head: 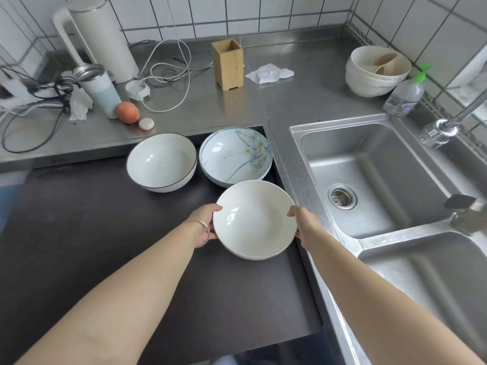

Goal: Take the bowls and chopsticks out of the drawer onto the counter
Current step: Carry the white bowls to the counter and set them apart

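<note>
A plain white bowl [254, 219] is gripped at its rim from both sides, by my left hand [204, 222] and my right hand [307, 225], over the right part of the dark pulled-out drawer [105, 233]. Behind it in the drawer stand a white bowl with a dark rim [162, 162] and a flower-patterned bowl [235, 155], which seems stacked on another. No chopsticks are visible. The steel counter [237, 106] lies beyond the drawer.
On the counter stand a bamboo holder [228, 64], a crumpled tissue [268, 73], a peach [127, 112], a flask [98, 90], a kettle [97, 35], cables [168, 75] and stacked cream bowls [374, 72]. A double sink [369, 175] and a soap bottle [404, 96] are at the right.
</note>
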